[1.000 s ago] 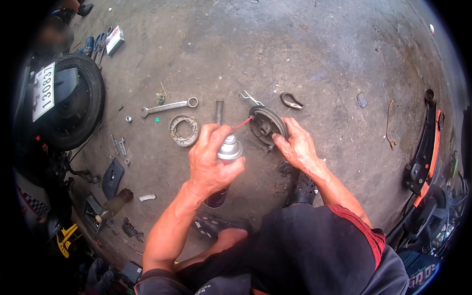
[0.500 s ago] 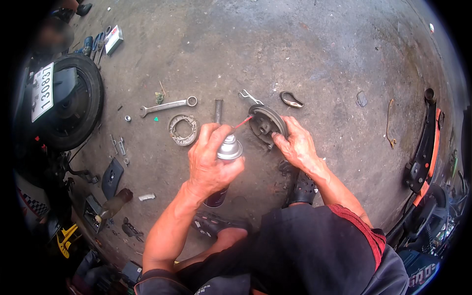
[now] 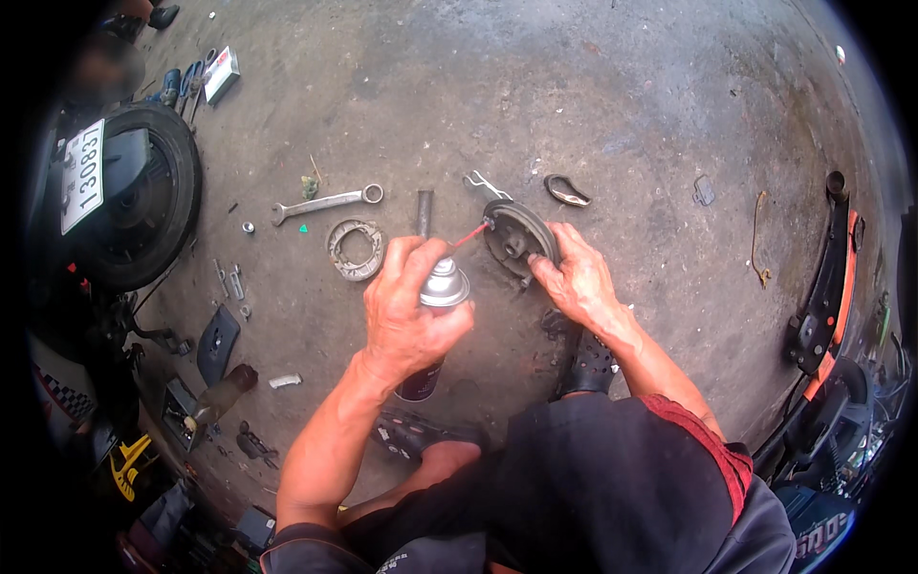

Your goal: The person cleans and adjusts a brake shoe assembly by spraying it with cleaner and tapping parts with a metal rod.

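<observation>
My left hand (image 3: 402, 311) is closed round an upright spray can (image 3: 443, 286) with a silver dome top, its forefinger at the nozzle. A thin red straw (image 3: 469, 234) runs from the nozzle to the inner side of a round brake drum plate (image 3: 519, 241). That dark metal plate is tilted, and my right hand (image 3: 577, 275) grips its right rim with the thumb in front. Its fingers behind the plate are hidden. Left of the can, a ring of two brake shoes (image 3: 357, 250) lies on the floor beside a dark metal tube (image 3: 425, 212).
A combination wrench (image 3: 328, 204) and a black oval rubber loop (image 3: 568, 190) lie beyond my hands. At left stands a motorcycle wheel (image 3: 182, 191), with a dark plastic panel (image 3: 218, 344) and a dirty bottle (image 3: 228, 394) nearer. A long black-and-orange part (image 3: 830, 287) lies at far right.
The straw's tip has shifted slightly left and down on the plate. Both hands keep their grips and have barely moved.
</observation>
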Available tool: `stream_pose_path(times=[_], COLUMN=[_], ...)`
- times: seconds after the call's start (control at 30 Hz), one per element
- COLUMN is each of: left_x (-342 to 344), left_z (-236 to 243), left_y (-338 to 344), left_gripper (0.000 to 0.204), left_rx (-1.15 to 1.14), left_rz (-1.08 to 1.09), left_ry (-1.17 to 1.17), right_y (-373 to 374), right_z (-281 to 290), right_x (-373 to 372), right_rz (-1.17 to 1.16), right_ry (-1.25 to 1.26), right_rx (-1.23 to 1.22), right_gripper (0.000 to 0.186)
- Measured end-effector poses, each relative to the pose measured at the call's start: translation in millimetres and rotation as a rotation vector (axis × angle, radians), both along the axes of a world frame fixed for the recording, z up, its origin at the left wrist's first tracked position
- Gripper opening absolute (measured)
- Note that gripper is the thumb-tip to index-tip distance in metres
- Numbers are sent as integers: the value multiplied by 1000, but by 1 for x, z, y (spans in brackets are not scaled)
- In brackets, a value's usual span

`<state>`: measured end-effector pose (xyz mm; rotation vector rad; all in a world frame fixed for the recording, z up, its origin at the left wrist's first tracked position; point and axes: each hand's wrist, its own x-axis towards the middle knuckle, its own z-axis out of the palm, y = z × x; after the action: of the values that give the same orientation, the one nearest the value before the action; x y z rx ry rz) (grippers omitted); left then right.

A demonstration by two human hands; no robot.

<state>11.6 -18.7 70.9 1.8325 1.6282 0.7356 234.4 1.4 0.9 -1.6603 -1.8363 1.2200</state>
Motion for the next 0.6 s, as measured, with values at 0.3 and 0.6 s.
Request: stream_pose_path(times=[0.3,0.6], left_x=[0,0], left_z=[0,-1], left_y=[1,0], left_gripper=[55,55], left_rx=[9,7], left_rz=[10,10], left_ry=[5,3], right_y=[0,1], right_z=[0,2], right_x=[-1,0], right_rz=[1,-2], right_ry=[8,-6], right_rx=[7,-10], right_gripper=[41,41])
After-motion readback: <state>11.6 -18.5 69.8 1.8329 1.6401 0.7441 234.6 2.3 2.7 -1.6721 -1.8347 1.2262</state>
